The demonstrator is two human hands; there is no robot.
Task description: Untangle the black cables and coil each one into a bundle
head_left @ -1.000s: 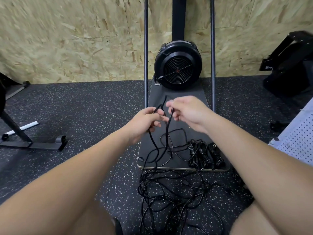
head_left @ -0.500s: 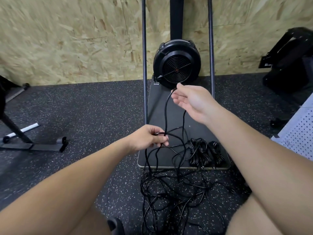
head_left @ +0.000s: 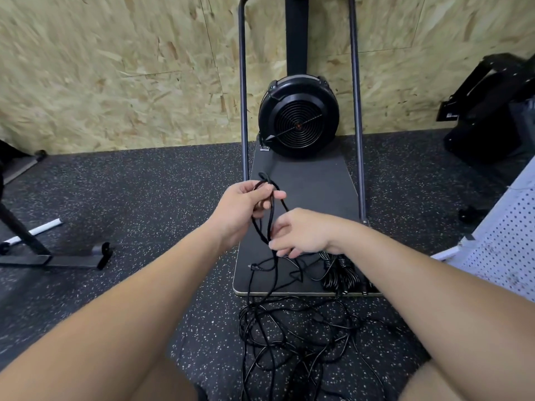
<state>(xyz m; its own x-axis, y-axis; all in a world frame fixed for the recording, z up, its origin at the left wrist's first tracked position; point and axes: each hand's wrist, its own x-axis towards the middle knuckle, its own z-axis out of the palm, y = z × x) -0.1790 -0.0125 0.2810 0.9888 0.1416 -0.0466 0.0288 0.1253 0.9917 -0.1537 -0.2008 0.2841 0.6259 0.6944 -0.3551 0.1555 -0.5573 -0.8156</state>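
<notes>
The left hand [head_left: 246, 206] now holds a small set of loops of one black cable [head_left: 270, 215] up over the dark platform [head_left: 312, 180], fingers and thumb curled round the top of the loops. Half a second ago it pinched the strand lower down while the right hand [head_left: 301, 233] was raised high, drawing the cable up; the right hand has since dropped to just below the left and closes its fingers on the hanging strand, though the exact pinch is partly hidden behind the knuckles. That reads as one more turn being laid into the coil: pull a length free, bring it back, add it to the loops.

The cable's tail runs down off the platform edge into the tangled pile [head_left: 292, 337] on the speckled rubber floor [head_left: 144, 198], so plenty is left to feed. Finished bundles [head_left: 341, 273] lie on the platform's near right corner, partly behind the right wrist. I judge the task well begun but far from done, and snagging in the pile is the likely hitch
</notes>
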